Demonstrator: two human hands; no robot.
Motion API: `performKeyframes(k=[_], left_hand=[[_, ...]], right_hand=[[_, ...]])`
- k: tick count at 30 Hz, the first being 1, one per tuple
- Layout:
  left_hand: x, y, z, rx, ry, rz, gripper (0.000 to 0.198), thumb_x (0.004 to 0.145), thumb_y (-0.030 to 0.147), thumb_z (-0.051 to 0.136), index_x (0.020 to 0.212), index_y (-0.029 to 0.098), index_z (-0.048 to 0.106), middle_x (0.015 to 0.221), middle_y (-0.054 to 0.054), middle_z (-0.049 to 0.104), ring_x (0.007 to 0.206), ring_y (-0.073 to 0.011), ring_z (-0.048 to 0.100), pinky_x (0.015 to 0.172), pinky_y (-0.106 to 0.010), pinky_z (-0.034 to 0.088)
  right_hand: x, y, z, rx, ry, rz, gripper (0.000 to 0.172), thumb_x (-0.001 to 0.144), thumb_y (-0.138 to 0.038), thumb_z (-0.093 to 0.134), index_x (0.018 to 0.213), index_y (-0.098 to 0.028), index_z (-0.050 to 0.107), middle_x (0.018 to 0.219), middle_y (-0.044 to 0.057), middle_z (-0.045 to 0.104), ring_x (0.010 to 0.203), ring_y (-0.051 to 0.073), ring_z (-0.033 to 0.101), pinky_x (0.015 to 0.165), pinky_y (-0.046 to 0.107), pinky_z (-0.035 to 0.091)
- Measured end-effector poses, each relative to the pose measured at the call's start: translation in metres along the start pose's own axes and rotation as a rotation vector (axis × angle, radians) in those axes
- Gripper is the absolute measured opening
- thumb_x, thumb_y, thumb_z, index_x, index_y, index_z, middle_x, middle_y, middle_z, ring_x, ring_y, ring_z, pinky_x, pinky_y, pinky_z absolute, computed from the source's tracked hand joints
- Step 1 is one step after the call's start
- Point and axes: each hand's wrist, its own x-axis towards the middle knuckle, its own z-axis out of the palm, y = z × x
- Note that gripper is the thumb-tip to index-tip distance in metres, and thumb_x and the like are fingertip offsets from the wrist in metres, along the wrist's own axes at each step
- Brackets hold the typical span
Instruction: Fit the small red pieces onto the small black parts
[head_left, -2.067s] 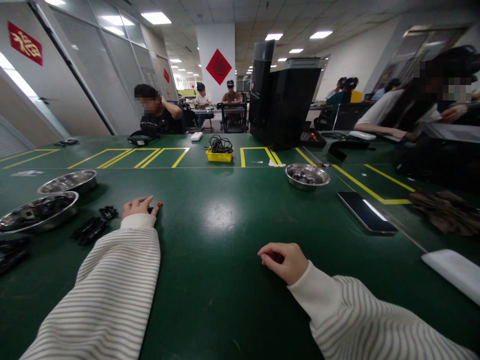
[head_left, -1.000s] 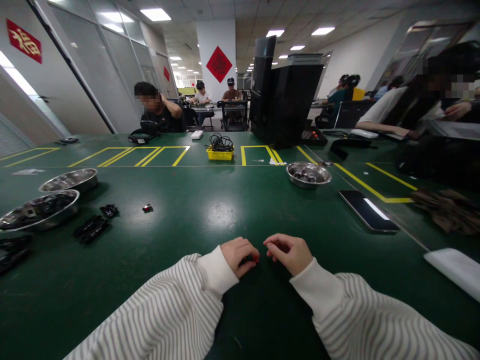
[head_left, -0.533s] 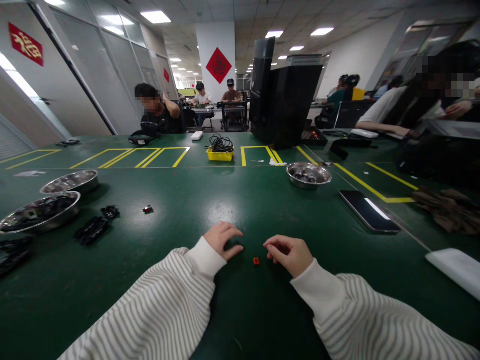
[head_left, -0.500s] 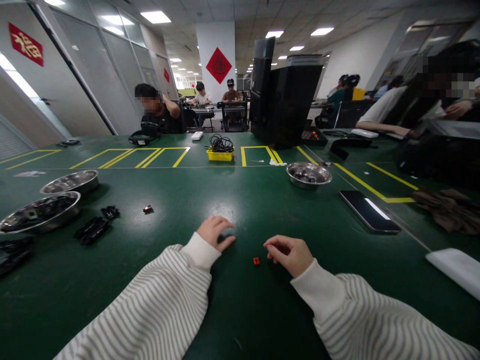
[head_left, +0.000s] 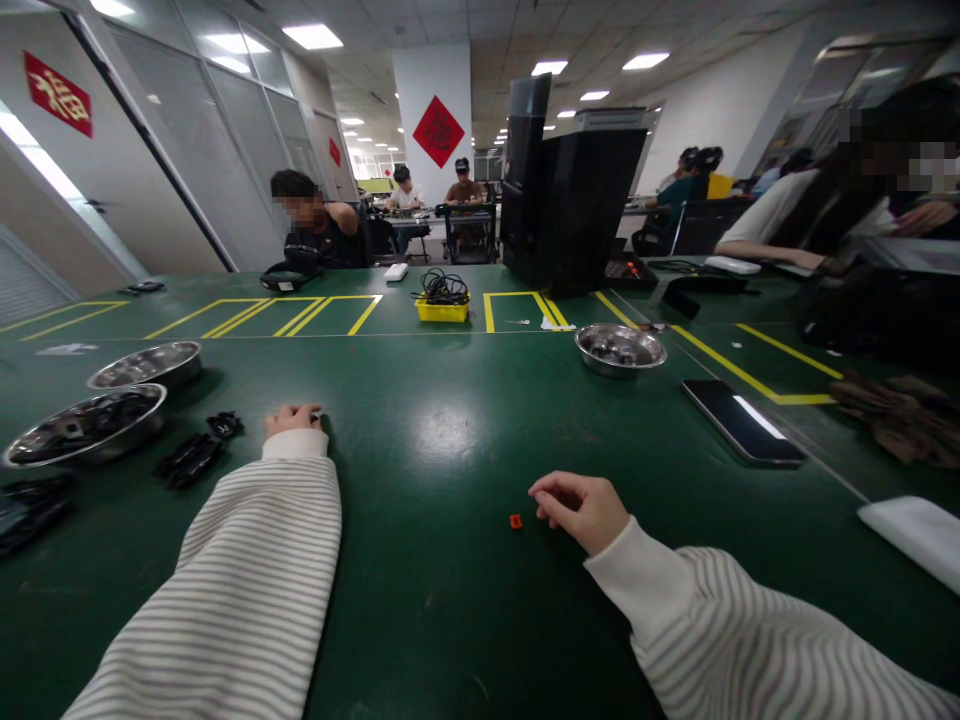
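On the left of the green table (head_left: 420,580), my left hand (head_left: 294,418) reaches down at the spot where a small red and silver piece lay. Its back faces me, and the fingertips and whatever lies under them are hidden. A small red-orange plastic piece (head_left: 516,522) rests on the table close to my right hand (head_left: 581,508). The fingers of that hand are curled in with the thumb near the index finger, and I see nothing between them. A narrow gap separates the hand from the piece.
Left of my left hand lie black plastic parts (head_left: 189,460) and two steel bowls, the nearer bowl (head_left: 154,418) full of dark parts. Another steel bowl (head_left: 621,368), a phone (head_left: 739,420) and a yellow tray (head_left: 442,313) of cables stand farther off. People sit beyond.
My left hand has moved left and away from me, from the middle of the table to the small red and silver piece, which it now covers. My right hand stays put.
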Motion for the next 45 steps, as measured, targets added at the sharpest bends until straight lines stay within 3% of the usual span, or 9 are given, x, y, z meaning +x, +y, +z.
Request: performKeyframes(k=[7, 12, 14, 20, 24, 29, 35, 41, 45], left_hand=[[-0.002, 0.006, -0.011, -0.082, -0.053, 0.069, 0.033, 0.075, 0.02, 0.041, 0.103, 0.008, 0.055, 0.095, -0.015, 0.06, 0.093, -0.0276, 0.053, 0.081, -0.038, 0.039], [-0.019, 0.035, -0.01, -0.225, -0.09, 0.153, 0.033, 0.075, 0.03, 0.048, 0.104, 0.015, 0.053, 0.088, -0.006, 0.064, 0.071, -0.0151, 0.059, 0.067, -0.025, 0.047], [-0.033, 0.053, -0.006, -0.321, -0.12, 0.275, 0.031, 0.073, 0.031, 0.052, 0.1, 0.017, 0.055, 0.084, -0.003, 0.064, 0.065, -0.0116, 0.058, 0.065, -0.022, 0.047], [-0.095, 0.106, -0.004, -0.614, -0.207, 0.904, 0.025, 0.071, 0.028, 0.054, 0.093, 0.017, 0.056, 0.072, -0.002, 0.061, 0.062, -0.0119, 0.054, 0.058, -0.023, 0.046], [-0.125, 0.123, -0.005, -0.664, -0.252, 1.087, 0.026, 0.069, 0.021, 0.054, 0.095, 0.018, 0.054, 0.069, -0.002, 0.06, 0.062, -0.0125, 0.052, 0.06, -0.024, 0.044], [-0.136, 0.128, -0.005, -0.678, -0.269, 1.128, 0.021, 0.07, 0.022, 0.054, 0.09, 0.017, 0.055, 0.071, -0.003, 0.058, 0.064, -0.0136, 0.05, 0.06, -0.025, 0.043], [-0.137, 0.131, -0.009, -0.678, -0.289, 1.076, 0.025, 0.065, 0.022, 0.057, 0.09, 0.017, 0.055, 0.071, -0.002, 0.057, 0.064, -0.0138, 0.049, 0.06, -0.026, 0.042], [-0.138, 0.131, -0.008, -0.692, -0.249, 1.06, 0.012, 0.065, 0.024, 0.057, 0.074, 0.016, 0.056, 0.07, -0.003, 0.056, 0.063, -0.0136, 0.047, 0.058, -0.025, 0.041], [-0.138, 0.131, -0.01, -0.734, -0.255, 1.099, 0.009, 0.069, 0.024, 0.054, 0.073, 0.016, 0.056, 0.071, -0.004, 0.056, 0.064, -0.0129, 0.048, 0.059, -0.024, 0.042]], right_hand=[[0.0, 0.001, 0.001, -0.016, -0.004, -0.012, 0.019, 0.078, -0.027, 0.05, 0.079, -0.013, 0.063, 0.063, 0.004, 0.065, 0.054, 0.013, 0.062, 0.051, 0.025, 0.053], [-0.001, 0.0, 0.003, -0.051, -0.005, -0.032, 0.019, 0.077, -0.025, 0.049, 0.078, -0.013, 0.064, 0.061, 0.004, 0.065, 0.053, 0.013, 0.061, 0.05, 0.024, 0.051], [-0.001, -0.001, 0.003, -0.082, 0.001, -0.052, 0.018, 0.077, -0.024, 0.05, 0.077, -0.013, 0.064, 0.061, 0.004, 0.065, 0.052, 0.013, 0.06, 0.05, 0.023, 0.05], [-0.002, -0.004, 0.004, -0.184, 0.038, -0.144, 0.014, 0.073, -0.02, 0.051, 0.075, -0.016, 0.065, 0.06, 0.001, 0.064, 0.048, 0.011, 0.055, 0.046, 0.02, 0.043], [-0.005, -0.007, 0.007, -0.21, 0.008, -0.225, 0.014, 0.071, -0.019, 0.053, 0.079, -0.016, 0.064, 0.064, 0.001, 0.062, 0.047, 0.009, 0.051, 0.046, 0.019, 0.04], [-0.006, -0.008, 0.009, -0.331, -0.034, -0.308, 0.021, 0.064, -0.024, 0.063, 0.084, -0.018, 0.063, 0.07, 0.002, 0.059, 0.061, 0.013, 0.051, 0.056, 0.023, 0.042], [-0.005, -0.007, 0.009, -0.414, -0.046, -0.294, 0.023, 0.066, -0.025, 0.065, 0.087, -0.02, 0.063, 0.082, 0.004, 0.058, 0.077, 0.017, 0.053, 0.066, 0.027, 0.044], [-0.005, -0.008, 0.01, -0.4, -0.03, -0.32, 0.009, 0.068, -0.018, 0.061, 0.076, -0.02, 0.065, 0.079, 0.003, 0.058, 0.075, 0.016, 0.054, 0.067, 0.026, 0.044], [-0.005, -0.006, 0.011, -0.302, 0.007, -0.314, 0.012, 0.064, -0.011, 0.058, 0.074, -0.017, 0.062, 0.071, 0.001, 0.06, 0.059, 0.011, 0.053, 0.056, 0.021, 0.044]])
